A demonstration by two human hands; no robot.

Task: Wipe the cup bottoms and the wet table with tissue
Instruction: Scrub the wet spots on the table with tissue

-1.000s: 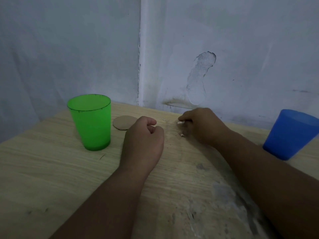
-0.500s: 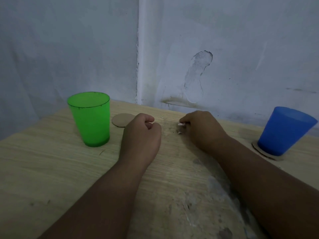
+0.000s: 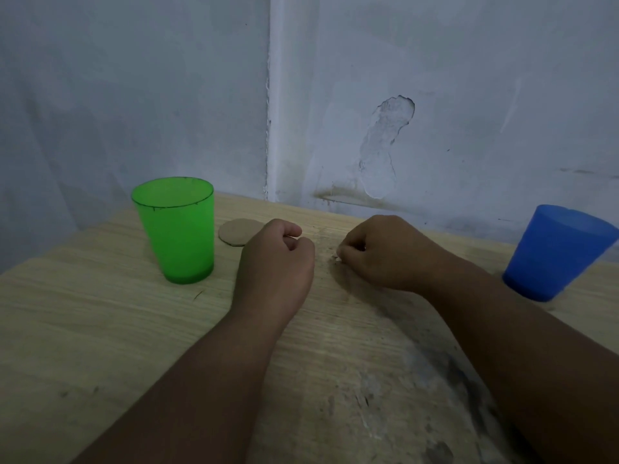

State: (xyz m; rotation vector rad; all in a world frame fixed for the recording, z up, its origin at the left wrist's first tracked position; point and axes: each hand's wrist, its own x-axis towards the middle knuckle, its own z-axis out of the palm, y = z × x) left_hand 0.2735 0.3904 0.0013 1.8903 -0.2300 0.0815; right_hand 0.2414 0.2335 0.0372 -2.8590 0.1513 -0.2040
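Pinching a tiny tissue scrap [image 3: 338, 253] in your right hand [image 3: 382, 252] near the far edge of the bench [image 3: 83, 313], left hand [image 3: 274, 262] fisted with its grip's contents hidden, you are risking shredding it by rubbing hard.

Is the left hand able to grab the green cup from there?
Probably yes. The left hand rests as a fist on the table just right of the green cup, with only bare wood between them. The coaster lies behind that gap, not in it. It would have to open first.
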